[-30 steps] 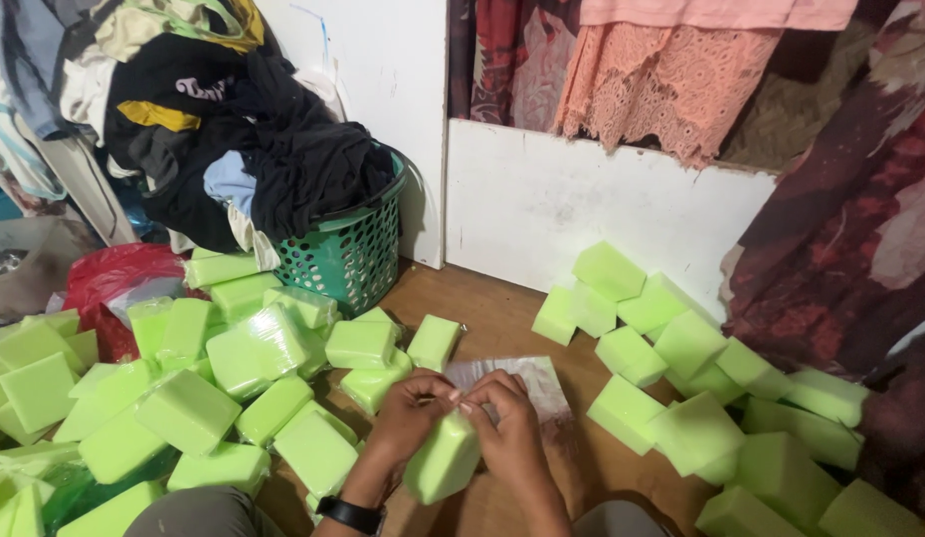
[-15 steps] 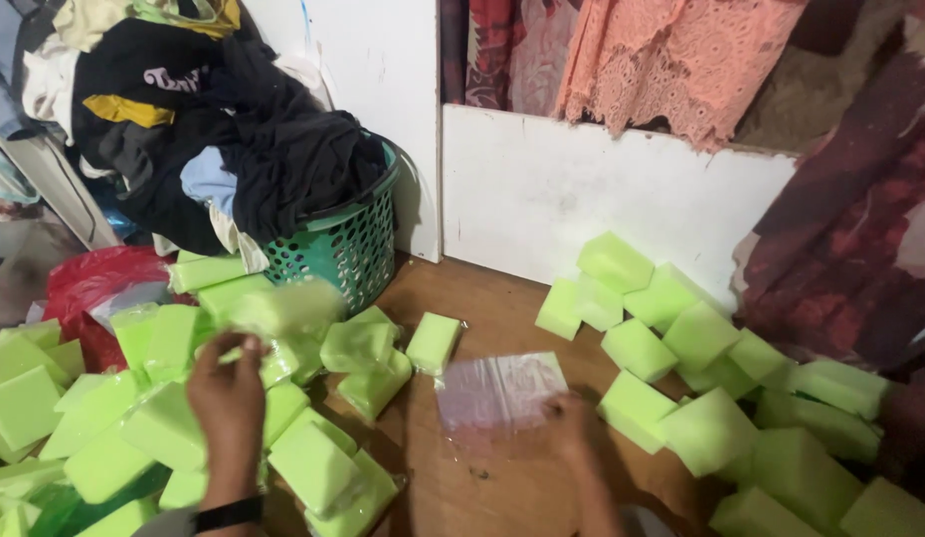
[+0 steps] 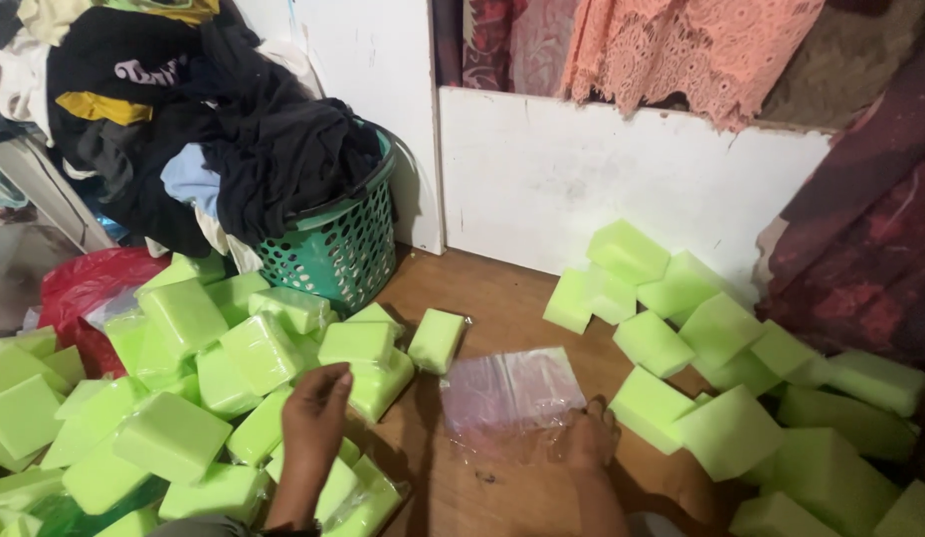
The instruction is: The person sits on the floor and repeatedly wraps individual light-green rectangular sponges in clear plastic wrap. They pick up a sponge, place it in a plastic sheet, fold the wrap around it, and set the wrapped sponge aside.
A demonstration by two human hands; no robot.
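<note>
Two heaps of bright green sponge blocks are seen from the head camera, spread over a wooden floor (image 3: 502, 298). The wrapped blocks (image 3: 184, 398) are piled on the left, the bare blocks (image 3: 721, 378) on the right against a white board (image 3: 602, 189). Between the heaps, a stack of clear plastic bags (image 3: 512, 393) is laid flat on the floor.

The left hand (image 3: 313, 418) is held over the edge of the wrapped pile, fingers loosely half-curled, nothing gripped; whether a block is actually touched can't be told. The right hand (image 3: 587, 438) is pressed down on the near edge of the bags; its grip looks fairly flat, but if a bag is pinched can't be made out.

Further back, a green laundry basket (image 3: 343, 254) is stuffed with dark clothes (image 3: 204, 119), and a red plastic bag (image 3: 85, 283) is tucked behind the left pile.
</note>
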